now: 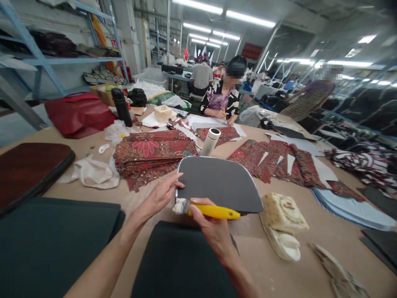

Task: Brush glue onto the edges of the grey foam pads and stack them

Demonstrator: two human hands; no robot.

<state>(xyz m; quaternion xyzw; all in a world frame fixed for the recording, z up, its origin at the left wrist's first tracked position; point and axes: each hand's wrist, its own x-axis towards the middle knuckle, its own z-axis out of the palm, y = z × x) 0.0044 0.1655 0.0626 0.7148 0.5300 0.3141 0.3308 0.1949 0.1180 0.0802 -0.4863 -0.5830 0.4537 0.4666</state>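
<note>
The right hand (214, 227) is closed around the yellow handle of a brush (217, 211), with the handle pointing right and the whitened bristles (180, 206) to the left of the grip, at the near-left corner of a grey panel (220, 184). The panel lies just beyond that grip, over the table (248, 244). The left hand (161, 192) has its fingers laid over the panel's left edge (whether it pinches the edge cannot be told). A pale bottle (210, 142) stands behind the panel, patterned pieces (155, 151) lie beyond the left hand, and a cream-coloured block (283, 212) sits right of the panel.
</note>
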